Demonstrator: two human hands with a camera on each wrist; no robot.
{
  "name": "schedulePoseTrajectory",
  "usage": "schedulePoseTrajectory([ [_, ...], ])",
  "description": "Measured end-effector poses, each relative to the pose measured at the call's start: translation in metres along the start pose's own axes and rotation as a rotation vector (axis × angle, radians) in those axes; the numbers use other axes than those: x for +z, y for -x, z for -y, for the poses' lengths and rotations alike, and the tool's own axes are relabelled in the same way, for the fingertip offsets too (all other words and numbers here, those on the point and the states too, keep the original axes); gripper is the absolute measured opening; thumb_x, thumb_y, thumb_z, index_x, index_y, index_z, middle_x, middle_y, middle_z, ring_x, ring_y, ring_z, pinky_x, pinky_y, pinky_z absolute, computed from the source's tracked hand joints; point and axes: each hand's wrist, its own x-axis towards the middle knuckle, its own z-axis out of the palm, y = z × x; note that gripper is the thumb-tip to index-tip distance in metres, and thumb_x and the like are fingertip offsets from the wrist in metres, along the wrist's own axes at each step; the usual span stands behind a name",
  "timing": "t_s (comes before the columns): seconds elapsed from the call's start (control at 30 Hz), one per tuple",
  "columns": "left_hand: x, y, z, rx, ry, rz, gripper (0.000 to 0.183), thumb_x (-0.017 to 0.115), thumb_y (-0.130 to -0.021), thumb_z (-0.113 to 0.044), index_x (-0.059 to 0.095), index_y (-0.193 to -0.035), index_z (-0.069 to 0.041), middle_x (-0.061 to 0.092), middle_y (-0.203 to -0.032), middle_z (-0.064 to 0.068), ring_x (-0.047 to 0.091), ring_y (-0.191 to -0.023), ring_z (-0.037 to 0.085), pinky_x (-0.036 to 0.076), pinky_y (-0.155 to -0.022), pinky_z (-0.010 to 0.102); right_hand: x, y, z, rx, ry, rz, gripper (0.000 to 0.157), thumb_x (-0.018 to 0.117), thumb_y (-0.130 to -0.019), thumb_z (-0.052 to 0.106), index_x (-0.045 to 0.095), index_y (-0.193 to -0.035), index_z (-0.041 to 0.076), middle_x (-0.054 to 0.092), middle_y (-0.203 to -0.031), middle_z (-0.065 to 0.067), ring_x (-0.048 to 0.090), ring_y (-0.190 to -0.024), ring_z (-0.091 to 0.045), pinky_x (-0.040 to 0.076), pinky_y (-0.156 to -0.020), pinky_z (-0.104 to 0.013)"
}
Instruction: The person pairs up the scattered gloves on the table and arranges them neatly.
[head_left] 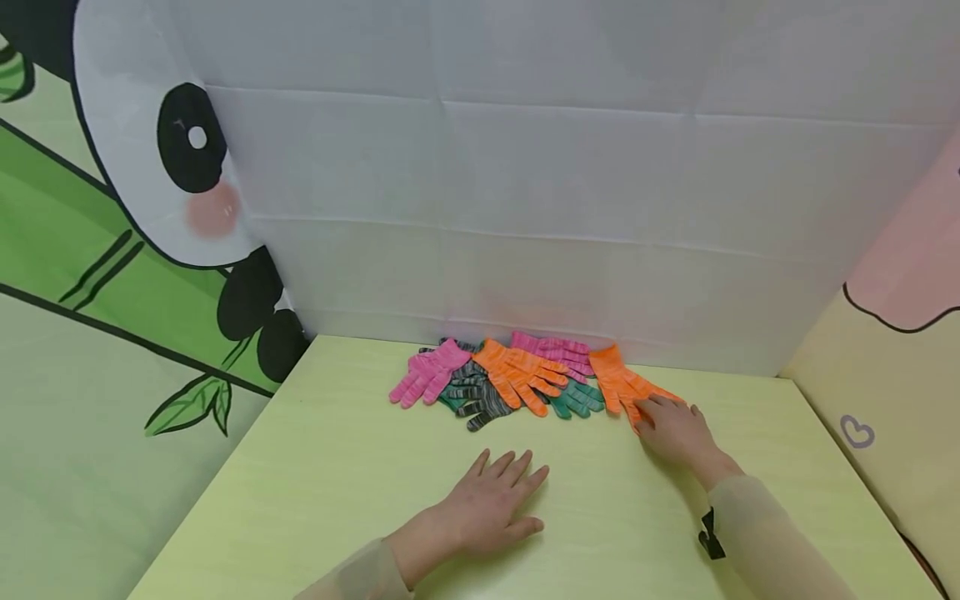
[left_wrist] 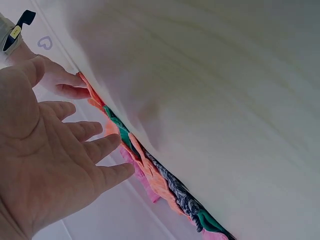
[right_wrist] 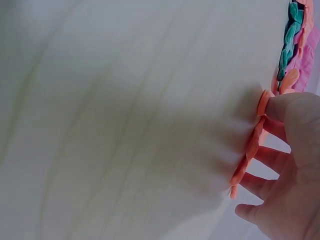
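White fabric backdrop [head_left: 525, 167] fills the upper frame; pale yellow-green table [head_left: 300, 475] takes the lower half. Panda print [head_left: 123, 100] upper left. Heap of knit gloves [head_left: 517, 375] at centre, near the table's back edge. Left hand [head_left: 487, 508] at lower centre, palm down over the table, fingers spread, holding nothing, apart from the heap. Right hand [head_left: 678, 429] right of centre, fingertips touching the finger end of the right orange glove [head_left: 621, 379]; the right wrist view shows its fingers fairly straight and spread, pressing on the fabric, no clear pinch. That glove lies at the heap's right end, cuff toward the back. Others: middle orange glove [head_left: 510, 371] on top; left pink glove [head_left: 429, 375] at the left end; back pink glove [head_left: 547, 343] behind; green glove [head_left: 577, 398] showing between the two orange ones; black-and-grey glove [head_left: 487, 404] lower left of the middle orange one. Small: heart outline [head_left: 857, 432], right side. Step, as judged: sorting or arranging, right hand engaging the orange glove. Next move likely calls for the right fingertips to close on the thin knit or slide it flat, without dragging neighbours; left hand looks free to help.
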Motion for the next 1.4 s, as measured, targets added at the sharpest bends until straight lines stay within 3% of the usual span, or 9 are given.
schedulePoseTrajectory([
  [0.17, -0.001, 0.0, -0.001, -0.005, 0.011, 0.012, 0.068, 0.024, -0.093, -0.062, 0.015, -0.15, -0.027, 0.019, -0.153, 0.004, 0.02, -0.138, 0.028, 0.015, -0.107, 0.056, -0.006, 0.013, -0.01, -0.03, -0.001, -0.005, 0.045, 0.057, -0.091, 0.032, 0.054, -0.131, 0.011, 0.048, -0.133, -0.018, 0.04, -0.12, -0.046, 0.018, -0.092, -0.073],
  [0.43, 0.0, 0.006, 0.0, -0.004, 0.001, -0.015, 0.068, 0.025, -0.093, -0.062, 0.016, -0.15, -0.026, 0.02, -0.153, 0.004, 0.02, -0.138, 0.028, 0.015, -0.107, 0.056, -0.014, 0.021, -0.021, -0.006, -0.017, 0.003, 0.039, 0.056, -0.089, 0.028, 0.058, -0.123, 0.01, 0.055, -0.125, -0.015, 0.047, -0.114, -0.044, 0.015, -0.091, -0.073],
  [0.63, 0.003, 0.01, 0.005, 0.004, -0.019, -0.05, 0.067, 0.025, -0.093, -0.061, 0.018, -0.15, -0.026, 0.021, -0.153, 0.004, 0.019, -0.138, 0.027, 0.013, -0.107, 0.057, -0.017, 0.014, -0.009, 0.006, -0.004, -0.051, 0.046, 0.053, -0.092, 0.034, 0.053, -0.129, 0.007, 0.054, -0.125, -0.019, 0.046, -0.112, -0.046, 0.022, -0.094, -0.068],
  [0.83, 0.005, 0.007, 0.006, 0.007, -0.021, -0.083, 0.066, 0.024, -0.093, -0.062, 0.018, -0.149, -0.028, 0.023, -0.152, 0.002, 0.02, -0.138, 0.027, 0.013, -0.107, 0.058, -0.012, 0.001, 0.011, 0.025, 0.011, -0.024, 0.044, 0.051, -0.093, 0.027, 0.051, -0.133, 0.007, 0.051, -0.126, -0.021, 0.044, -0.11, -0.046, 0.034, -0.086, -0.063],
  [1.07, 0.003, 0.006, 0.003, 0.005, -0.016, -0.057, 0.067, 0.026, -0.093, -0.062, 0.019, -0.149, -0.027, 0.023, -0.152, 0.003, 0.021, -0.138, 0.027, 0.014, -0.106, 0.058, 0.007, -0.005, 0.003, 0.067, 0.059, -0.009, 0.046, 0.05, -0.094, 0.032, 0.049, -0.136, 0.011, 0.048, -0.123, -0.022, 0.045, -0.101, -0.044, 0.04, -0.077, -0.059],
  [1.3, 0.001, 0.007, 0.004, 0.001, -0.018, -0.056, 0.066, 0.026, -0.093, -0.062, 0.018, -0.149, -0.027, 0.023, -0.152, 0.003, 0.021, -0.138, 0.027, 0.014, -0.107, 0.057, 0.001, -0.002, 0.004, 0.051, 0.053, -0.006, 0.047, 0.051, -0.093, 0.033, 0.049, -0.135, 0.013, 0.048, -0.124, -0.021, 0.044, -0.102, -0.042, 0.04, -0.076, -0.059],
  [1.4, 0.001, 0.008, 0.004, 0.007, -0.014, -0.062, 0.066, 0.026, -0.093, -0.061, 0.018, -0.149, -0.027, 0.023, -0.152, 0.004, 0.02, -0.138, 0.027, 0.014, -0.107, 0.057, -0.003, 0.003, 0.005, 0.019, 0.047, 0.009, 0.047, 0.052, -0.093, 0.031, 0.05, -0.135, 0.011, 0.046, -0.129, -0.022, 0.042, -0.108, -0.045, 0.039, -0.081, -0.062],
])
